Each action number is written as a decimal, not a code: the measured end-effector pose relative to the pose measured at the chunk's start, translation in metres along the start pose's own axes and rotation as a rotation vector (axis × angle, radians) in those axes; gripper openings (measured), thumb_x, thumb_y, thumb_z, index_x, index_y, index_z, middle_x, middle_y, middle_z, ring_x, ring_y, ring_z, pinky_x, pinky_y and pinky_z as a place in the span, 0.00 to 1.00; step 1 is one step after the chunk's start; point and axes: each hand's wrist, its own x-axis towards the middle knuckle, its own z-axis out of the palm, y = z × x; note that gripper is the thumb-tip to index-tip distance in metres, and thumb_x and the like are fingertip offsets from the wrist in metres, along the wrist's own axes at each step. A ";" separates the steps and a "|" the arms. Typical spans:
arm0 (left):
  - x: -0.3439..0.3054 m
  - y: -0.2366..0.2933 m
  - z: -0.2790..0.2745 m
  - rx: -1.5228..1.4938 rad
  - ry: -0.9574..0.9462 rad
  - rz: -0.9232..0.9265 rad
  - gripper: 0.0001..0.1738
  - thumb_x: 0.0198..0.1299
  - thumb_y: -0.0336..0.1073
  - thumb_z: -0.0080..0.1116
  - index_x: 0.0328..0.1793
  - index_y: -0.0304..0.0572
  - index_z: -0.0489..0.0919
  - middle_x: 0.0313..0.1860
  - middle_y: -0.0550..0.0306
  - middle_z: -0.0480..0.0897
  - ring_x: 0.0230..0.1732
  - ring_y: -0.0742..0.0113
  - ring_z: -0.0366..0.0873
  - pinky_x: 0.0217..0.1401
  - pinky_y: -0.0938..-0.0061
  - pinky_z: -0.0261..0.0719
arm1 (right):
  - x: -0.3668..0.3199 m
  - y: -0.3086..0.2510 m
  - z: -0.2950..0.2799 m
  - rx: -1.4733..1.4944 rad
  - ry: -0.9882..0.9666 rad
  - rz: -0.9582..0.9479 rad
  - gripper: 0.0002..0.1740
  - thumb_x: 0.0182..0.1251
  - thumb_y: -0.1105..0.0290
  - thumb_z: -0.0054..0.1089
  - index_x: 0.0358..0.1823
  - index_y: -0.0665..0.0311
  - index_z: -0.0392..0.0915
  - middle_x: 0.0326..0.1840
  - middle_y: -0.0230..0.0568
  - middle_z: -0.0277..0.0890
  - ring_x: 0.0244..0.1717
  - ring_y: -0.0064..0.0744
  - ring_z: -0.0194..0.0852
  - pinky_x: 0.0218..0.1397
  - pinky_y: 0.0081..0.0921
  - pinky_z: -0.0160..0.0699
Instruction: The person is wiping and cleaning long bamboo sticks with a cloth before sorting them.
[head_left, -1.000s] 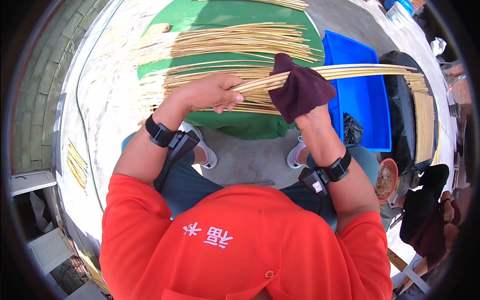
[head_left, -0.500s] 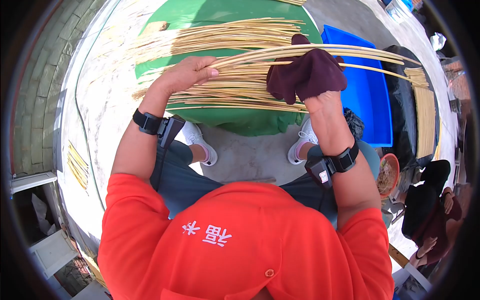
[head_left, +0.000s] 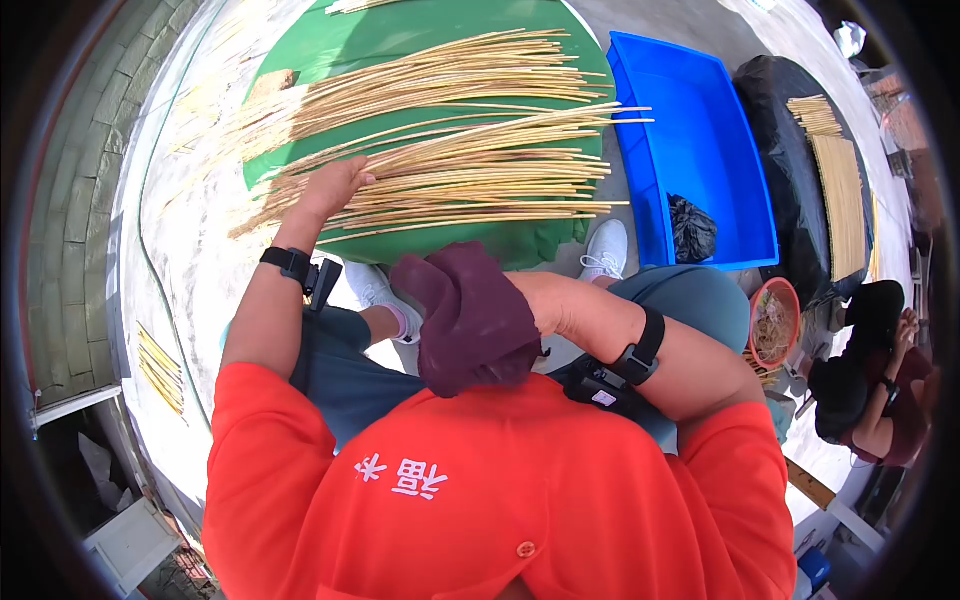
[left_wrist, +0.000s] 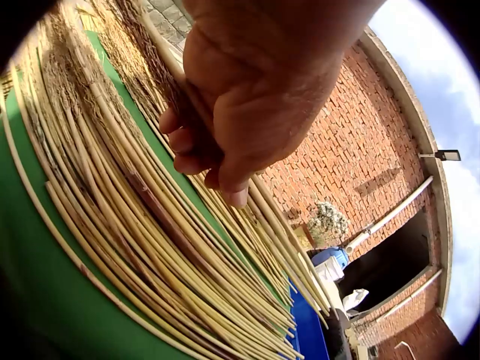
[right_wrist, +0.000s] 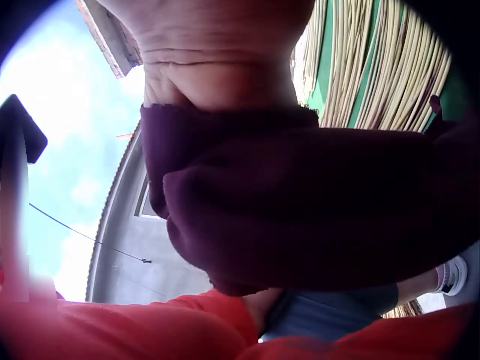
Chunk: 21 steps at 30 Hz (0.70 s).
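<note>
My left hand (head_left: 335,188) is at the left part of the green-covered table, low over the laid-out stalks. In the left wrist view its fingers (left_wrist: 184,142) curl round a few long pale stalks (left_wrist: 274,210), whose brushy ends show behind the hand. A maroon cloth (head_left: 475,320) bunches over my right hand (head_left: 540,300), which is drawn in front of my body, apart from the stalks. The cloth hides the fingers; in the right wrist view only the wrist and heel of the hand show above the cloth (right_wrist: 300,202).
Stalks (head_left: 430,75) lie in rows on the green cloth (head_left: 270,60). To the right stand a blue tub (head_left: 745,190) holding a black plastic bag (head_left: 690,228), and an orange basket (head_left: 797,330). Another person (head_left: 880,400) is at the far right.
My right hand with the maroon cloth has come off the stalks and back toward my body. My left hand has lowered leftward, bringing the stalks down over the table.
</note>
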 end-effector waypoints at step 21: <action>0.004 -0.060 0.027 0.311 0.041 -0.136 0.09 0.52 0.39 0.53 0.35 0.44 0.77 0.33 0.49 0.78 0.38 0.49 0.75 0.39 0.60 0.72 | -0.016 -0.018 0.001 -0.288 -0.032 0.191 0.23 0.47 0.58 0.62 0.41 0.65 0.70 0.30 0.36 0.72 0.30 0.22 0.64 0.32 0.23 0.66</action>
